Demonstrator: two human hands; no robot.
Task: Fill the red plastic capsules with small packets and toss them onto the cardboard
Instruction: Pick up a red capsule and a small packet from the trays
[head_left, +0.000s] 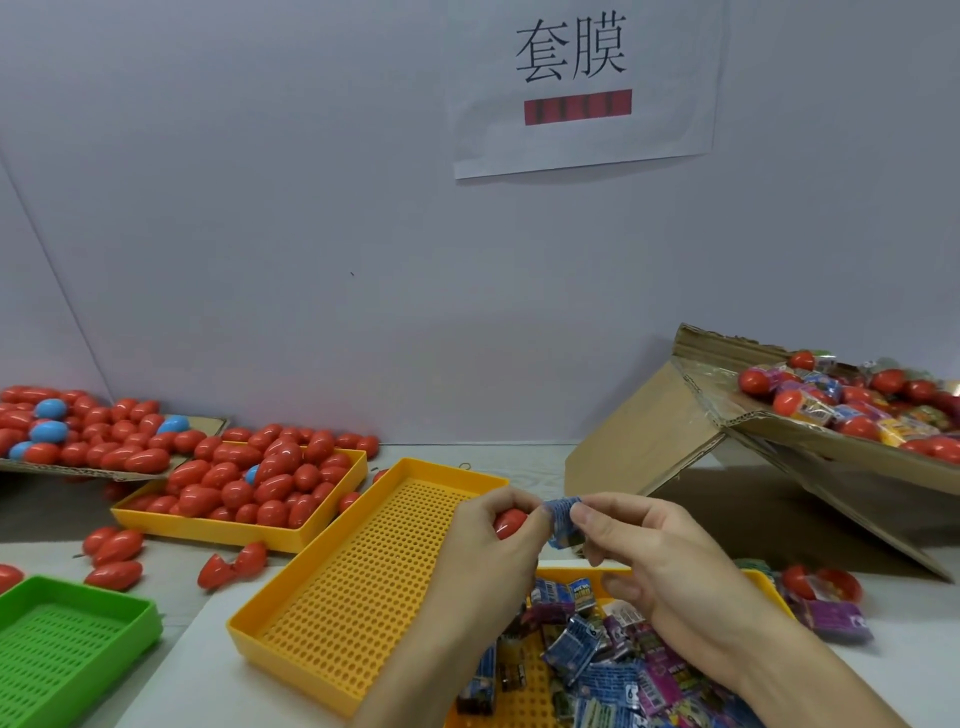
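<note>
My left hand (485, 551) grips a red plastic capsule (510, 522), mostly hidden by the fingers. My right hand (644, 561) pinches a small blue packet (563, 519) right beside the capsule, touching it. Below my hands a yellow tray (763, 582) holds several blue and purple packets (597, 660). A flat cardboard sheet (208, 426) at the far left carries many red capsules (104, 436) and a few blue ones.
An empty perforated yellow tray (363, 582) lies in the middle, another yellow tray (218, 527) full of red capsules behind it. A green tray (67, 639) sits front left. A tilted cardboard box (675, 415) with capsules and packets stands at right. Loose capsules (114, 556) lie on the table.
</note>
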